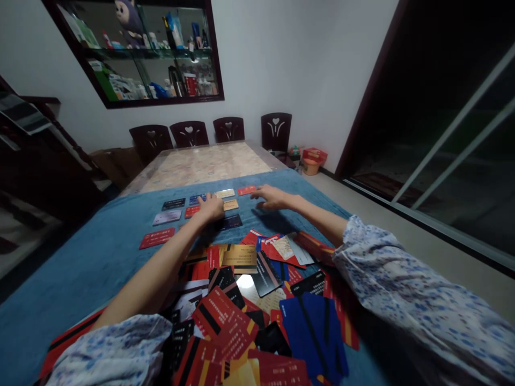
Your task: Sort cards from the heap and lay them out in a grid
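Note:
My left hand [212,207] reaches over laid-out bank cards, its fingers spread and partly covering them. Around it are a dark blue card [198,199], a red card [192,212], an orange-gold card [230,205] and a navy card [230,222]. My right hand [272,197] hovers low over the cloth, fingers loosely bent and apart, its fingertips by a red card [246,190]. Whether they touch that card I cannot tell. A pale gold card [225,193] lies between the hands. Closer to me spreads a messy heap of cards, including a gold card [240,257] and several blue cards [314,332].
A blue cloth [108,236] covers the near part of the table; its far part shows a marbled top [201,161]. More laid-out cards, a black card [173,204], a silver card [167,217] and a red card [156,238], lie at left. Dark chairs [276,131] stand behind.

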{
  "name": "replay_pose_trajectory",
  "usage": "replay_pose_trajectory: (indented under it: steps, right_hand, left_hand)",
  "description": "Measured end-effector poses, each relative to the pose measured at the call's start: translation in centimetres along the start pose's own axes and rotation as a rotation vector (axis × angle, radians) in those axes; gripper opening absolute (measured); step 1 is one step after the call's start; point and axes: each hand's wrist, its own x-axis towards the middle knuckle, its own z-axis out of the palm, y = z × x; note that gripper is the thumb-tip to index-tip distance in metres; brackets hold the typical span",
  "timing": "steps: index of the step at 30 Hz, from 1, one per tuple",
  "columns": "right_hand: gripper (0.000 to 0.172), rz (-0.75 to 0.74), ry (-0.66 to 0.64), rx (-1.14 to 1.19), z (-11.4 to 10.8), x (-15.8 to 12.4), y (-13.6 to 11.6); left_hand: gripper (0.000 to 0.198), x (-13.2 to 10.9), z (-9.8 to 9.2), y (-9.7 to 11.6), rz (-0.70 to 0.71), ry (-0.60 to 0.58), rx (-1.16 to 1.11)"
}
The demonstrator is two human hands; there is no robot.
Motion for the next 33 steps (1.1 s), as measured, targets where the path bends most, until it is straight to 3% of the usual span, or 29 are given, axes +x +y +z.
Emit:
replay_pose_trajectory:
  steps: [7, 14, 27, 33]
  right_hand:
    - [0.035, 0.073, -0.006, -0.060, -0.6, -5.5, 1.0]
    - [0.027, 0.101, 0.060, -0.081, -0.5, -9.4, 1.5]
    - [0.022, 0.148, 0.167, -0.044, 2.1, -15.4, 3.7]
    - [0.024, 0.131, 0.222, 0.037, 3.4, -16.4, 4.6]
  left_hand:
    - [0.038, -1.2, -1.3, 1.9, 0.025, 0.080, 0.068]
    - [0.041, -2.9, -1.4, 4.9, 0.189, 0.164, 0.024]
    - [0.029, -9.1, -1.6, 16.1, 0.754, 0.197, -0.160]
    - [0.029, -10.6, -1.1, 20.1, 0.919, 0.165, -0.191]
